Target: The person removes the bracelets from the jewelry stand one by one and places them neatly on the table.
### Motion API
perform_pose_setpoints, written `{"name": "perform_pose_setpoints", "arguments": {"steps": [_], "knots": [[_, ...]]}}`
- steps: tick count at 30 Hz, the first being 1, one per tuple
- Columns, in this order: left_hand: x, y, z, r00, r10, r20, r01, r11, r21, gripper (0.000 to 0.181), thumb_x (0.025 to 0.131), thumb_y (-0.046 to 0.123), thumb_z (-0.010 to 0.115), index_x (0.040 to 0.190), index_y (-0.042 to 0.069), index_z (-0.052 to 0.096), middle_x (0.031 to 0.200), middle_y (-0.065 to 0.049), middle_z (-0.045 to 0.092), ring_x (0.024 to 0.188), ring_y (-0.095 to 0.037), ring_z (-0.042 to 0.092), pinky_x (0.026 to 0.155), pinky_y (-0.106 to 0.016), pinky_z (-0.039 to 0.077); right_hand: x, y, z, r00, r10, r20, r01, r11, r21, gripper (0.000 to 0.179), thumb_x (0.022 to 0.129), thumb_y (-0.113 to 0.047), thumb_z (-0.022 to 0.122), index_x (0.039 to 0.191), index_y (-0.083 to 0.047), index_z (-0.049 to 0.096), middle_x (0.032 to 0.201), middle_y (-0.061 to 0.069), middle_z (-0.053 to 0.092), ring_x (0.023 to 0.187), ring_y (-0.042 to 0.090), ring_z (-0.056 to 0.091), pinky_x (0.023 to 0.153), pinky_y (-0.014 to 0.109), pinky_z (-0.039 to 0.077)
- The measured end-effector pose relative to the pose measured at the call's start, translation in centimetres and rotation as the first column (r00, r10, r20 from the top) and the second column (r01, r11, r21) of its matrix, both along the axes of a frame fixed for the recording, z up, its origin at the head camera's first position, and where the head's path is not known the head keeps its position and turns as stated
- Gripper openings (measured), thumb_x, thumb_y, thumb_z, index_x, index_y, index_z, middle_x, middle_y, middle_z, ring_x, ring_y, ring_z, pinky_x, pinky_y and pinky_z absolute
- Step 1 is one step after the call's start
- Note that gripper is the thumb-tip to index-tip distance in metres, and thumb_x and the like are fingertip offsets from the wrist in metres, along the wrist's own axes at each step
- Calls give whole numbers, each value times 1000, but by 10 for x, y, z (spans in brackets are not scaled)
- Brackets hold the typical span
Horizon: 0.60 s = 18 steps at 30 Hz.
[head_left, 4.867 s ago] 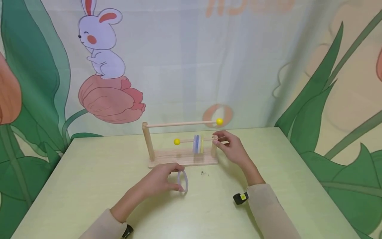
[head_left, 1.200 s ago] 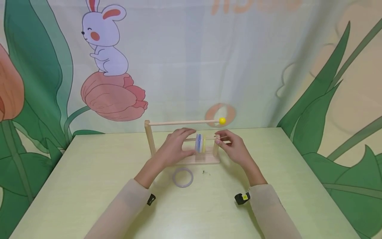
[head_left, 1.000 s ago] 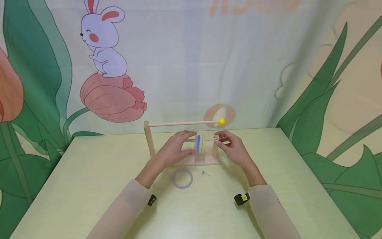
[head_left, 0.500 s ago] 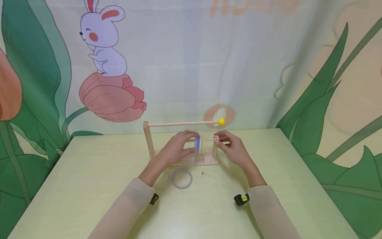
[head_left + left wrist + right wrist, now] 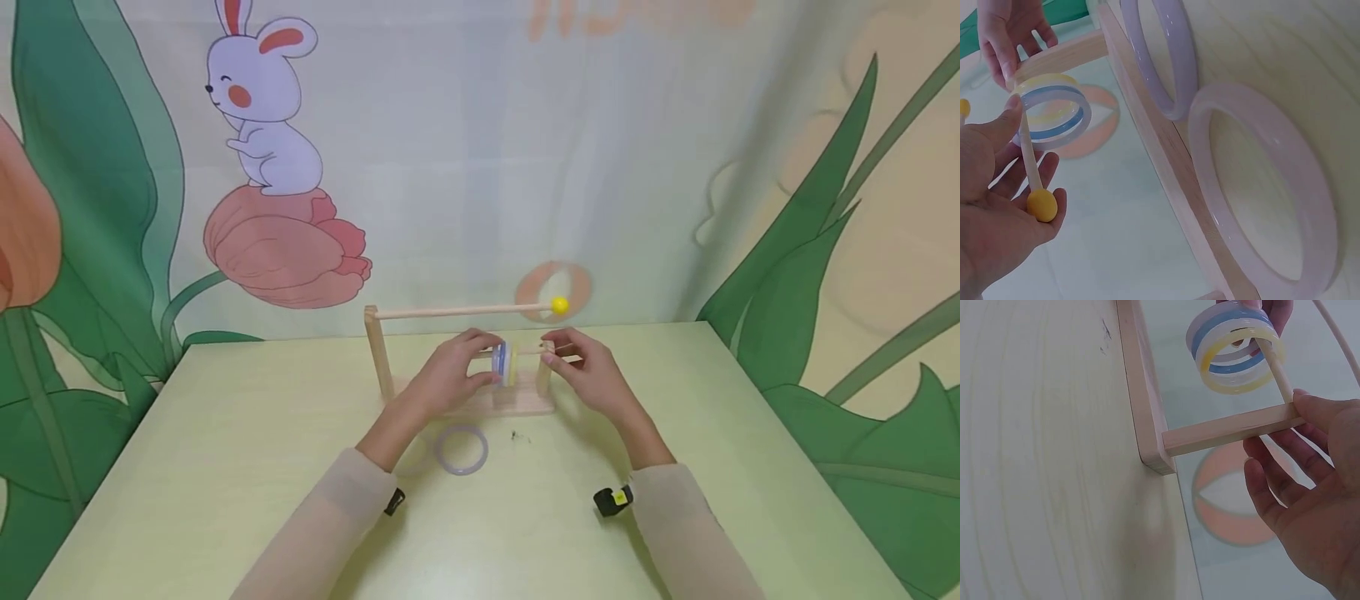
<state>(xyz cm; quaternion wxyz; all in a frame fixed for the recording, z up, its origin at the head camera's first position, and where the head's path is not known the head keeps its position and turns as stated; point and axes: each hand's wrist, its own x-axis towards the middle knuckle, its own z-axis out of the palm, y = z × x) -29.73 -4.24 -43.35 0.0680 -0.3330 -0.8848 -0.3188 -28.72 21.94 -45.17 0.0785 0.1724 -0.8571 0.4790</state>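
Note:
A wooden bangle stand (image 5: 378, 358) has two rods, the upper tipped with a yellow ball (image 5: 559, 306). Several bangles (image 5: 505, 367), lavender, blue, clear and yellow, hang together on its lower rod (image 5: 1030, 159). My left hand (image 5: 450, 375) pinches the leftmost bangles between thumb and fingers; in the left wrist view the rod's yellow end ball (image 5: 1042, 205) sits inside the curve of that hand. With thumb and fingertips, my right hand (image 5: 592, 379) grips the top of the short right post (image 5: 1229, 430). A lavender bangle (image 5: 461, 474) lies flat on the table before the stand.
A paler bangle (image 5: 1319, 206) lies beside the lavender one, partly behind my left forearm in the head view. Small dark marks (image 5: 520, 437) show on the table (image 5: 525, 533) in front of the base. A printed curtain (image 5: 450, 167) hangs behind the table.
About five seconds ago my left hand held a lavender bangle before the stand. Since then it has moved to the bangles on the lower rod and closed on them. My right hand stays on the post.

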Motion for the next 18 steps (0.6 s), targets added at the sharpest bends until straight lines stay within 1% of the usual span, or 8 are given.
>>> {"name": "perform_pose_setpoints", "arguments": {"steps": [2,5,9,13,18], "knots": [[0,1,-1,1000,4,3,-4,1000,-2,53,88,24,76,136,10,58,131,-3,58,120,-22,58,102,-36,48,-6,3,-10,1000,-9,11,9,1000,-3,31,97,-32,65,125,-18,62,120,2,66,109,23,62,90,44,55],[0,1,-3,1000,12,5,-12,1000,-2,53,88,25,76,136,10,58,130,-3,58,118,-22,59,100,-36,49,1,-1,-3,1000,-7,28,7,1000,-25,31,99,-24,64,127,-12,61,122,10,65,109,29,62,91,48,54],[0,1,-5,1000,27,9,-27,999,16,54,87,27,77,135,11,59,130,-2,58,117,-22,60,100,-37,49,14,-7,14,1000,13,23,-12,1000,-26,31,99,-18,62,128,-7,60,124,18,63,110,34,62,91,51,53],[0,3,-7,1000,25,12,-26,999,29,54,88,30,76,136,12,58,130,-1,57,117,-20,61,99,-36,49,20,-8,22,1000,4,11,-4,1000,-13,30,99,-17,62,128,-7,60,124,17,64,111,33,62,91,48,54],[0,2,-10,999,48,1,-48,998,42,54,88,32,77,135,14,58,128,2,57,114,-19,64,98,-34,50,19,-9,23,1000,14,5,-14,999,-29,31,99,-17,63,128,-7,61,123,17,64,110,33,62,90,48,54]]}}
